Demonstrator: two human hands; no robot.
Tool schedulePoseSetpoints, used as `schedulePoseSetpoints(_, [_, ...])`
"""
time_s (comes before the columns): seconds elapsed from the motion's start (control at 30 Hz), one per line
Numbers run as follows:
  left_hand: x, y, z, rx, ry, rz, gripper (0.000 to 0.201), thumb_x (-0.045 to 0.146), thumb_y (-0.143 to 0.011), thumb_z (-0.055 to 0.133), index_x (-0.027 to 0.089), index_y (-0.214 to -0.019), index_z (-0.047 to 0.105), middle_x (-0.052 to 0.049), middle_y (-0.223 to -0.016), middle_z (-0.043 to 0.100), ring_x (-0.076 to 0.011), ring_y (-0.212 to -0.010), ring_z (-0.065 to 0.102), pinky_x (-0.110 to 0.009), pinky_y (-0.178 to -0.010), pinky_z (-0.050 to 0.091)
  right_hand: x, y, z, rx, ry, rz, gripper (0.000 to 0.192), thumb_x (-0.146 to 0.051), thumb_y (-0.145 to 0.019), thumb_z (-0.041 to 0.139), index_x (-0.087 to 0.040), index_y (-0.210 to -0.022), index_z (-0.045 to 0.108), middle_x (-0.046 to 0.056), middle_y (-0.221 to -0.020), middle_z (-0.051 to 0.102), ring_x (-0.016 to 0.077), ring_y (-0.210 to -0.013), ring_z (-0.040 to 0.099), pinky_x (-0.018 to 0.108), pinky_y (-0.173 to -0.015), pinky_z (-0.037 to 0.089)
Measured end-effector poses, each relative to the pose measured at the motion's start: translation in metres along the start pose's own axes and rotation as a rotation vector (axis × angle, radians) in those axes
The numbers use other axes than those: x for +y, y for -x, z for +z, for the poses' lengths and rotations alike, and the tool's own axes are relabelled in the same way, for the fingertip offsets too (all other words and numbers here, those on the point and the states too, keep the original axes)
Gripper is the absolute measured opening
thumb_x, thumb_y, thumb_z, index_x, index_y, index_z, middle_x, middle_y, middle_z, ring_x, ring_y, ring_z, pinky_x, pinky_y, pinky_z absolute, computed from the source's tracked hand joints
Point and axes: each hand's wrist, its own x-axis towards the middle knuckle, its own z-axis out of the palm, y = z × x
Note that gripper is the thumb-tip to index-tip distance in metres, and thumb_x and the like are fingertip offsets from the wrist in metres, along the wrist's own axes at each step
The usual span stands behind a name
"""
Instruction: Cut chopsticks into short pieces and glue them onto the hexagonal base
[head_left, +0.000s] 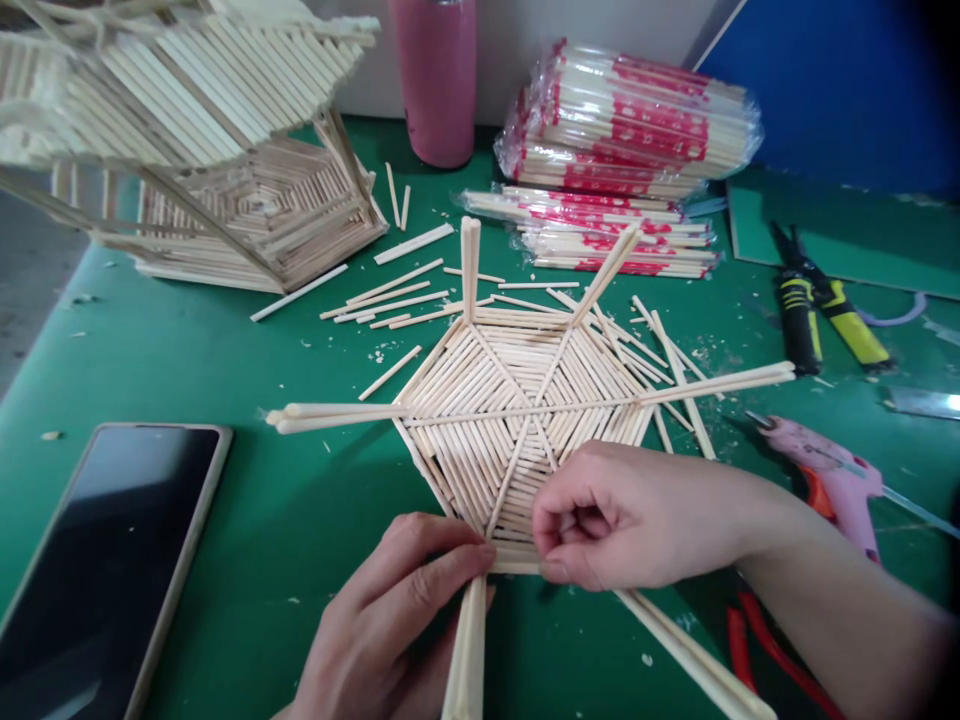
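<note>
A hexagonal frame of wooden chopsticks [480,440] lies on the green table, filled with close rows of thin sticks. Paired-stick posts stand up and outward from its corners. My left hand [409,605] is closed around the near-left corner, at the base of a post [466,655]. At the near edge, my right hand [611,515] pinches a short wooden stick [516,558] lying along that side; its fingertips partly hide the stick's right end. Another post [690,655] reaches out below my right wrist.
Loose sticks [397,290] litter the table behind the frame. A finished stick structure [262,215], a pink bottle [435,80] and wrapped chopsticks [630,130] stand behind. A phone [112,560] lies left; pliers [821,300], a pink glue gun [825,465] and red-handled pliers [780,640] lie right.
</note>
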Motion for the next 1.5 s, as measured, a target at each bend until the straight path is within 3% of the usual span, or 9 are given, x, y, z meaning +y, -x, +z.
schedulePoseSetpoints(0.53, [0.0002, -0.0024, 0.0018, 0.018, -0.080, -0.040, 0.030, 0.006, -0.075, 0.056, 0.018, -0.103, 0.056, -0.006, -0.100, 0.060, -0.0145, -0.085, 0.062, -0.019, -0.073, 0.052, 0.0000, 0.0006, -0.0005, 0.010, -0.019, -0.011, 0.012, -0.022, -0.073, 0.056, -0.013, -0.074, 0.064, -0.005, -0.055, 0.054, 0.0032, -0.045, 0.044, 0.011, -0.040, 0.032])
schedulePoseSetpoints(0.93, [0.0022, -0.0053, 0.0056, 0.077, -0.024, -0.081, 0.020, 0.014, -0.081, 0.052, 0.021, -0.098, 0.059, -0.003, -0.095, 0.063, -0.0139, -0.084, 0.062, -0.019, -0.073, 0.052, 0.0012, 0.0033, -0.0015, 0.021, 0.006, -0.038, 0.012, -0.022, -0.073, 0.057, -0.013, -0.073, 0.065, -0.005, -0.055, 0.054, 0.0027, -0.045, 0.045, 0.011, -0.040, 0.031])
schedulePoseSetpoints(1.5, [0.0013, -0.0008, 0.0027, 0.075, -0.161, -0.066, 0.030, 0.014, -0.077, 0.055, 0.022, -0.106, 0.056, -0.005, -0.101, 0.061, -0.0152, -0.083, 0.063, -0.019, -0.073, 0.052, -0.0018, 0.0026, -0.0017, 0.031, -0.071, -0.006, 0.011, -0.022, -0.075, 0.057, -0.013, -0.074, 0.063, -0.005, -0.055, 0.052, 0.0027, -0.045, 0.042, 0.010, -0.040, 0.031])
